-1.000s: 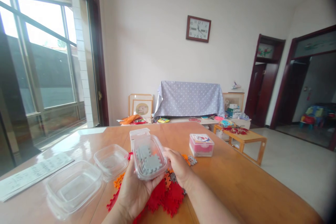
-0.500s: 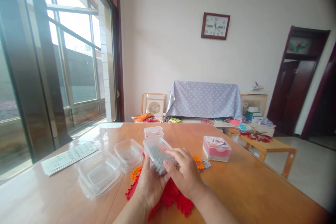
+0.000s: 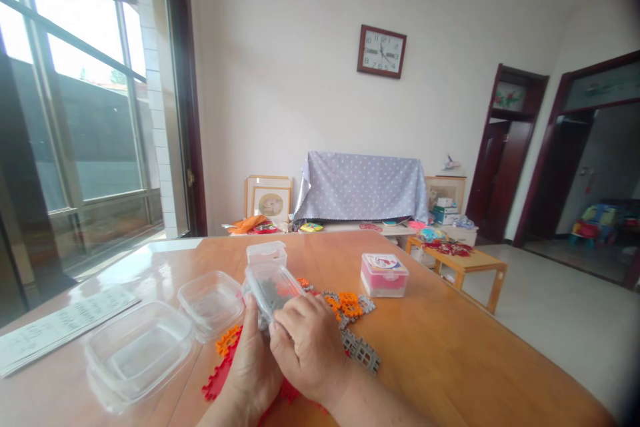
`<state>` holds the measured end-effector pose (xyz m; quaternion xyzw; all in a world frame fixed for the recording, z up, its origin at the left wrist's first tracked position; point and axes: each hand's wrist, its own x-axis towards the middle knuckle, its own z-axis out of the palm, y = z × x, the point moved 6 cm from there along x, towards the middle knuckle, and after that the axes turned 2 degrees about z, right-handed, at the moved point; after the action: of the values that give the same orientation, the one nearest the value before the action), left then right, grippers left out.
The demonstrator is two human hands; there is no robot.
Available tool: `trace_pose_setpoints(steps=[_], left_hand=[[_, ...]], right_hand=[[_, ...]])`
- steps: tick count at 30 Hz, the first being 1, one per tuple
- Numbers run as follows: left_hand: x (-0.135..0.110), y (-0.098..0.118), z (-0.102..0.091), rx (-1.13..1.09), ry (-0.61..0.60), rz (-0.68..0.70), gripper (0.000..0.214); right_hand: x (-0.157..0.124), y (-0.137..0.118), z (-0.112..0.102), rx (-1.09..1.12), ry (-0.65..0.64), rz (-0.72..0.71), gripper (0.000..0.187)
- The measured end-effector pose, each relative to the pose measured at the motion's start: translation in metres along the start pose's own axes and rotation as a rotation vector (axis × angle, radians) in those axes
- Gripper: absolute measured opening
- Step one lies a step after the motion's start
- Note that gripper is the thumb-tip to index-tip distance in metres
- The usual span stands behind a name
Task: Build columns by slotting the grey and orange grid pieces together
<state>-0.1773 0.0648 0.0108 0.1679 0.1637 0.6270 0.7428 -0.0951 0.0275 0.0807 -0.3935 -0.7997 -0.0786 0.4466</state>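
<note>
**both hands on a tilted clear tub over the puzzle pile**

through the head camera i saw the left hand (image 3: 253, 367) and the right hand (image 3: 306, 345) pressed close together at the near edge of the wooden table (image 3: 450, 347). between them they held a clear tub (image 3: 270, 285), tipped on its side with its open face turned toward two o'clock. the left hand's fingers were wrapped up behind the tub, thumb against its wall. the right hand's fingers were curled over its near rim, clenched on the plastic. dark grey pieces (image 3: 273, 292) showed inside the tub (how many, i could not tell through the glare).

under the wrists lay a heap of red pieces (image 3: 217, 380), with one orange piece (image 3: 226, 341) at its ten o'clock edge. at two o'clock from the tub sat a cluster of orange pieces (image 3: 345, 303), and at four o'clock, just beside the right hand, lay grey lattice pieces (image 3: 363, 350).

at nine o'clock from the tub stood a small empty tub (image 3: 213, 300), nearly touching it. farther out at eight o'clock was a large empty tub (image 3: 137, 353), and beyond that a printed sheet (image 3: 55, 327). a lidded white box (image 3: 267, 252) stood at twelve o'clock, just behind the held tub. a pink box (image 3: 384, 275) with a picture lid sat well apart at two o'clock.
</note>
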Motion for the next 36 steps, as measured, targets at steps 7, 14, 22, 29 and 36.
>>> trace_pose_setpoints(steps=[7, 14, 22, 29, 36], left_hand=[[0.003, -0.006, -0.003, -0.025, -0.008, -0.04, 0.061], [0.0, -0.005, 0.003, -0.003, -0.033, -0.029, 0.06], [0.002, 0.0, -0.004, 0.109, 0.069, 0.01, 0.059], [0.0, 0.01, -0.002, 0.192, 0.059, 0.004, 0.056], [0.0, 0.023, -0.008, 0.442, 0.116, 0.093, 0.048]], right_hand=[[0.002, 0.0, 0.0, 0.074, 0.028, 0.026, 0.023], [0.001, 0.002, -0.003, 0.21, 0.047, 0.092, 0.03], [0.004, 0.048, -0.025, 0.53, 0.243, 0.432, 0.034], [-0.01, 0.118, -0.013, 0.703, 0.422, 0.761, 0.047], [-0.016, 0.139, -0.005, 0.663, 0.439, 0.8, 0.049]])
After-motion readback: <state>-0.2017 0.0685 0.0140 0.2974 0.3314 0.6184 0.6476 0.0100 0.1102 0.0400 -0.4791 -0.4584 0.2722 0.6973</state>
